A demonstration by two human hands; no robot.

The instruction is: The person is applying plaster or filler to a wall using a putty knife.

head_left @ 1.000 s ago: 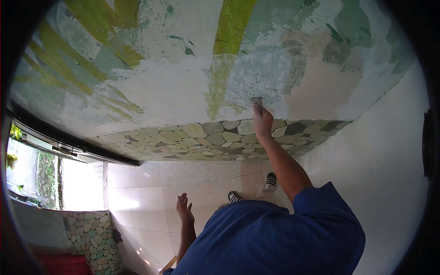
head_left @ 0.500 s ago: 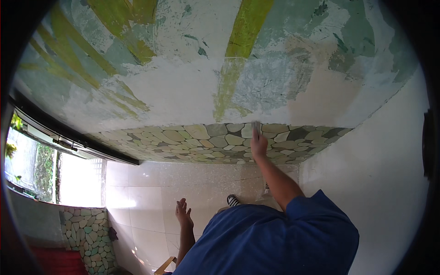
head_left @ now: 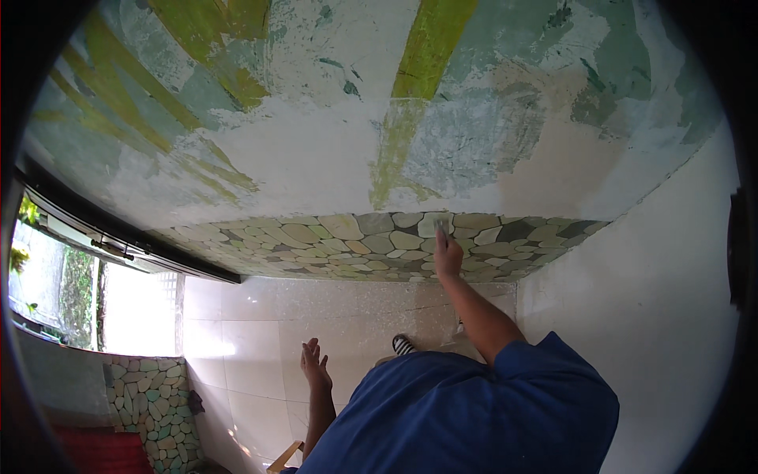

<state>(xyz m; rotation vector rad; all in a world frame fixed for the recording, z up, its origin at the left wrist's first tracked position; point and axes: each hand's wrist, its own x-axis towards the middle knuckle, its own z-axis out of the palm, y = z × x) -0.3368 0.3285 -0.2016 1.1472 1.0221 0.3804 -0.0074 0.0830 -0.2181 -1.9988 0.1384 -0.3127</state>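
Observation:
Stretched out ahead of me, my right hand (head_left: 448, 257) is closed around a scraper (head_left: 440, 227). Its narrow grey blade points up the wall, over the top row of the stone-patterned band (head_left: 347, 237); I cannot tell whether it touches. Just above the band lies the painted wall (head_left: 316, 158), blotched with white, green and pinkish patches. My left hand (head_left: 315, 366) hangs low over the floor with its fingers apart and nothing in it.
A plain white wall (head_left: 647, 292) meets the painted one on the right. At the left is a dark-framed opening (head_left: 118, 257) to daylight. Pale tiles (head_left: 253, 340) cover the floor. Bottom left are a red item (head_left: 103, 450) and a wooden piece (head_left: 286, 457).
My right hand has come slightly down with the scraper, whose blade has dropped from the band's upper edge onto the stones. The left hand has barely shifted.

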